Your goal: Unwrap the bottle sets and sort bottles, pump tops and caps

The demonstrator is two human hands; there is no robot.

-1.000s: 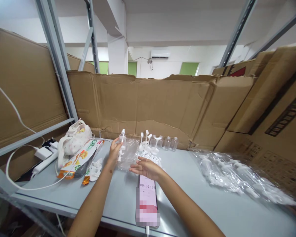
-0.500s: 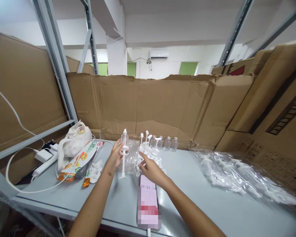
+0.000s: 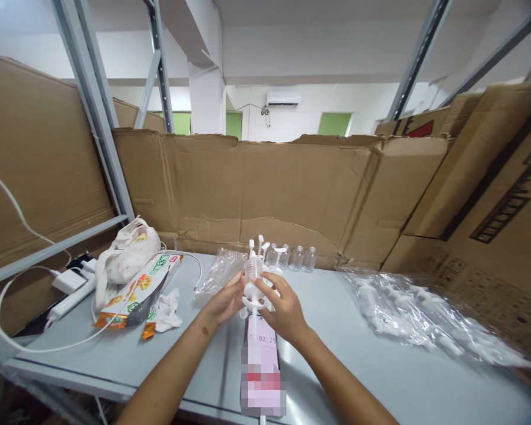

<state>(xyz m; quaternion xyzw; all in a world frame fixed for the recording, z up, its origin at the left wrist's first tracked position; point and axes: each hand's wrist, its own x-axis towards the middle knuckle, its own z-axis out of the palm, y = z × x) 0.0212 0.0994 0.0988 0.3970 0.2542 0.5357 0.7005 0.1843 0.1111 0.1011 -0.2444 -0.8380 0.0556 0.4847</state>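
Observation:
Between my two hands stands a clear plastic syringe [image 3: 253, 268] with a ribbed barrel, tip up, its white plunger rod pointing down over the phone. My left hand [image 3: 230, 297] grips it from the left. From the right, the fingers of my right hand [image 3: 285, 304] are closed about its lower barrel, by the white collar. Whether a separate small part is between the right fingers is hidden. Just behind the hands lies a pile of small white plastic parts [image 3: 265, 258], partly covered by the syringe and fingers.
A phone [image 3: 269, 354] showing a timer lies in front. Several clear vials [image 3: 296, 258] stand at the back. Clear plastic film [image 3: 221, 271] lies left, bagged white parts [image 3: 407, 313] right. A snack packet [image 3: 141, 289], cloth bag [image 3: 130, 248] and power strip [image 3: 71, 301] occupy the left side.
My left hand has carried the syringe right, in front of the white pile. My right hand has come back from the pile and closed on the syringe's lower barrel.

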